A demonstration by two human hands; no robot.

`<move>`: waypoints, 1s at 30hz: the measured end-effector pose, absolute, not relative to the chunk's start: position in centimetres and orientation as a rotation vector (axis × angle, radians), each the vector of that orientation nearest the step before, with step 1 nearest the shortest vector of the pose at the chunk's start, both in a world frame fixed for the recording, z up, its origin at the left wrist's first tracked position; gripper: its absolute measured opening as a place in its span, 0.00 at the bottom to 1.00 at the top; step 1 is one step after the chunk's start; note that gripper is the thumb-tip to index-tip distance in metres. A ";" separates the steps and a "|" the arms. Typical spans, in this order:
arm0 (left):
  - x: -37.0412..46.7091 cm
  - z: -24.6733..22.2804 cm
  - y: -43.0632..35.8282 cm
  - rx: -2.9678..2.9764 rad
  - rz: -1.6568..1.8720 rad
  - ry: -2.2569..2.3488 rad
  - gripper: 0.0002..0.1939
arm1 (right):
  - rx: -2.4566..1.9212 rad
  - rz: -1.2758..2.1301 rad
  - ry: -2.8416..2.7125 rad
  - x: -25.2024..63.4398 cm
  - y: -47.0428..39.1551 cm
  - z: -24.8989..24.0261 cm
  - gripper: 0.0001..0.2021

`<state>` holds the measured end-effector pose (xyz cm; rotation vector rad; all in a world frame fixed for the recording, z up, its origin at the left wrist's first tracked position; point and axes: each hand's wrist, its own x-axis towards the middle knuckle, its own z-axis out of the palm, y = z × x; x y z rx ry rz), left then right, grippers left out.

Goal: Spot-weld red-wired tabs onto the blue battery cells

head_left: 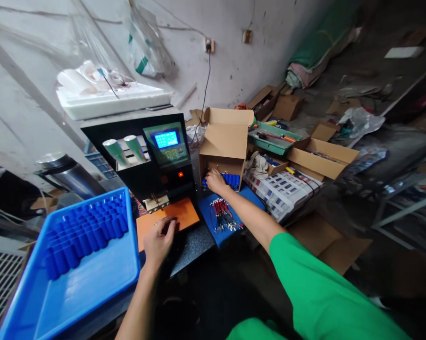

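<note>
My right hand (216,181) reaches into an open cardboard box (227,141), at the left end of a row of blue cylinders (232,180); its fingertips are too small to make out what they hold. Over an orange board (186,215) my left hand (160,238) rests with bent fingers, the thumb apart from them and nothing visible between. Behind the board stands a black machine (138,182) with a lit blue screen (166,139). Red and black wire leads (225,215) lie on a blue surface (253,196) in front of the box.
At the left, a blue tray (92,295) holds several blue cylinders in rows. A dark flask (73,174) stands behind it. To the right are a white crate (279,191), a green tray (274,141) and an open carton (319,158). White foam (117,101) tops the machine.
</note>
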<state>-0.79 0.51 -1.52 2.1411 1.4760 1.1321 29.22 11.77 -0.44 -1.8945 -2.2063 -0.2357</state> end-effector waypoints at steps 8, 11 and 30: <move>-0.5 -1.5 0.5 2.122 1.115 1.490 0.17 | -1.643 -0.299 -2.190 29.9 9.7 -0.5 0.19; -0.4 -1.6 0.5 2.129 1.103 1.507 0.18 | -1.649 -0.182 -2.058 30.3 7.7 -0.1 0.18; -0.3 -1.7 0.6 2.091 1.124 1.508 0.17 | -2.268 0.557 -1.624 24.9 3.3 -0.1 0.10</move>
